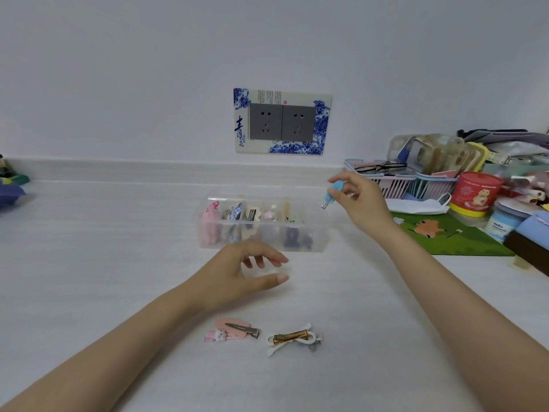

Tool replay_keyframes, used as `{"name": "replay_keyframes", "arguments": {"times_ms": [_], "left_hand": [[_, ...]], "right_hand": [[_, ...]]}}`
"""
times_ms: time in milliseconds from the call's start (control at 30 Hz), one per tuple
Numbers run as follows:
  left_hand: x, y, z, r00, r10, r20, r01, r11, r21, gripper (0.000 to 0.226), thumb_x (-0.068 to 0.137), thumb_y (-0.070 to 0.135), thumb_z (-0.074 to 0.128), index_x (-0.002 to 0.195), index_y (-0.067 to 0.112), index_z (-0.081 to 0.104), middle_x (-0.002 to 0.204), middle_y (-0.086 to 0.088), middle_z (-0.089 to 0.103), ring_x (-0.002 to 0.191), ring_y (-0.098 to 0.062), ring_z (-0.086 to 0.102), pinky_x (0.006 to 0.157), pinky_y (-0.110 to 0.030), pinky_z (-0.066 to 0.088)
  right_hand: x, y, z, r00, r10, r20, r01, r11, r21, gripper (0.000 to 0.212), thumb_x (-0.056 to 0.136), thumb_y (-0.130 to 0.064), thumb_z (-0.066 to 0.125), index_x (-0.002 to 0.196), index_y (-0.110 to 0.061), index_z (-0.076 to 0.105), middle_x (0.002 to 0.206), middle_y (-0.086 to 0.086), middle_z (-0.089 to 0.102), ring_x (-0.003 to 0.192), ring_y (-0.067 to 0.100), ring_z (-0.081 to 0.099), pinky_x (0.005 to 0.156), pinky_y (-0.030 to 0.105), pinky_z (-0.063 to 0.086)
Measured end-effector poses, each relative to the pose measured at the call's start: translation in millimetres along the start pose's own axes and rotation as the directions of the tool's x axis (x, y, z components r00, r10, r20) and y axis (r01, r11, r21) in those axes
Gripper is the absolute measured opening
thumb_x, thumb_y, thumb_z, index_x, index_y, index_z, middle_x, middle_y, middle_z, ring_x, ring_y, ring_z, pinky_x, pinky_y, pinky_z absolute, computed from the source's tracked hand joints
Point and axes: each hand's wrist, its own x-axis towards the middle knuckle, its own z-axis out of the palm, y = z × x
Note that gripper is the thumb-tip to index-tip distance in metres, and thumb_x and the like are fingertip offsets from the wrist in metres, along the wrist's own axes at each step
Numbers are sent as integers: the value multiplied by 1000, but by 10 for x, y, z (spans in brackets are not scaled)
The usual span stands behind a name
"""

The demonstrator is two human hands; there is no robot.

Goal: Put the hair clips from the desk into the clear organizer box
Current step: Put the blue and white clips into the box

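Observation:
The clear organizer box (319, 233) stands mid-desk with several clips in its compartments. My right hand (361, 200) hovers over the box's right end, pinching a light blue hair clip (332, 193) whose metal tip points down. My left hand (249, 275) floats just in front of the box, fingers apart, holding nothing. Near the front of the desk lie a pink clip (237, 328), a small pink bunny clip (218, 336) touching it, and a white bow clip (292, 337) with a gold bar.
At the right stand pink and blue baskets (398, 185) with glasses, a white face mask (416, 205), a red and yellow tub (475, 193), a green mat (451, 236) and jars. A wall socket (282, 121) sits behind the box. Dark objects (12, 185) lie far left.

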Motion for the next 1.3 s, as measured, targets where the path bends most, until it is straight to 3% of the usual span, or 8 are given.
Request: {"name": "replay_keyframes", "arguments": {"times_ms": [133,233,333,433,633,800,1133,1300], "left_hand": [[-63,110,14,992,-7,129,1,999,47,30,69,47,76,97,37,68,100,21,64,96,-2,54,87,-17,41],[-96,167,22,969,-4,246,-19,996,90,34,62,52,76,91,36,67,95,19,63,98,-4,53,88,-21,40],[-121,212,56,940,-28,340,-22,989,144,33,61,49,80,86,32,68,92,18,61,99,-3,51,87,-20,41],[-125,206,96,921,-29,389,-48,981,187,26,64,47,79,82,31,69,90,16,61,96,-3,52,84,-21,43],[-68,81,50,981,-61,185,28,984,174,14,74,40,74,74,27,69,77,14,68,79,0,54,68,-12,40],[7,1,-3,994,-108,-17,106,992,-75,11,79,33,70,69,30,70,71,8,68,65,0,54,62,-14,39],[26,-15,79,996,-70,-55,59,980,-189,32,72,51,69,97,31,69,90,7,71,79,-9,60,75,-27,44],[-19,29,112,983,-13,186,10,1000,18,25,75,42,73,98,35,69,94,15,68,91,-7,56,84,-25,44]], "right_hand": [[21,104,138,978,6,208,29,986,-162,24,91,-20,58,114,-17,65,89,0,65,79,3,55,72,2,36],[-50,131,170,972,-40,232,99,964,-248,28,92,-23,56,119,-20,62,114,1,64,102,14,54,90,19,40],[-189,-27,138,990,-81,114,87,995,-48,18,90,-21,59,106,-26,65,109,-10,64,99,9,55,83,8,37],[-345,-211,83,986,-107,126,97,992,82,12,89,-17,60,92,-26,68,94,-18,66,91,5,60,81,17,42],[-593,-257,140,926,-56,373,-31,974,223,10,86,-9,63,88,-17,70,89,3,72,80,9,61,81,26,47],[-741,-337,223,782,-51,621,-185,933,309,13,84,-9,66,94,-16,72,97,4,73,86,8,66,79,21,51],[-586,-392,183,964,35,265,-170,844,508,13,82,1,64,86,-12,66,70,-5,73,63,3,67,63,15,52],[-134,-142,6,998,61,26,-65,976,207,10,86,-13,65,96,-13,64,75,-2,68,64,-7,62,76,19,46]]}}
